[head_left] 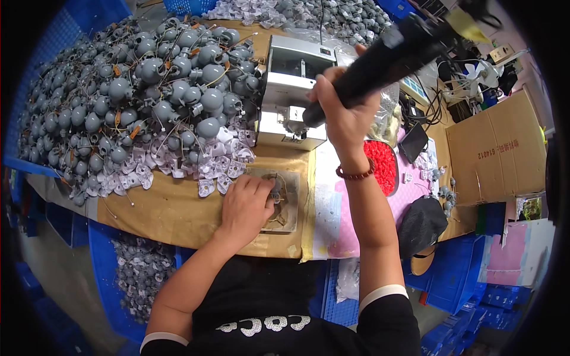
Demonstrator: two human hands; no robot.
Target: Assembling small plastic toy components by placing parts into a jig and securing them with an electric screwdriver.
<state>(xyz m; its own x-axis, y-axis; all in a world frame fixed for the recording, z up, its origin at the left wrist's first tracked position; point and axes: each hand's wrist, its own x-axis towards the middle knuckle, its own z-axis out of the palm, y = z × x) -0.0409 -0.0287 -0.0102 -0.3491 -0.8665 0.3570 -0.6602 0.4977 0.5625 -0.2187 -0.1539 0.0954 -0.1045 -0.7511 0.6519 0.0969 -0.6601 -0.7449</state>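
Note:
My right hand (350, 113) is wrapped round a black electric screwdriver (386, 59), raised and slanting. Its lower end is beside the front block of a silver screw feeder (284, 95). Lower down, my left hand (246, 207) rests on a flat clear fixture plate (289, 218) with a round recess. Its fingers are bent together over a small grey part (275, 193) in that recess, mostly hidden by the fingertips.
Left of the hands, grey round housings (151, 70) with wires are heaped beside white plastic pieces (217, 169). A tray of red parts (380, 168) lies right of my right wrist. A black cap (423, 225) and a cardboard box (496, 148) are further right.

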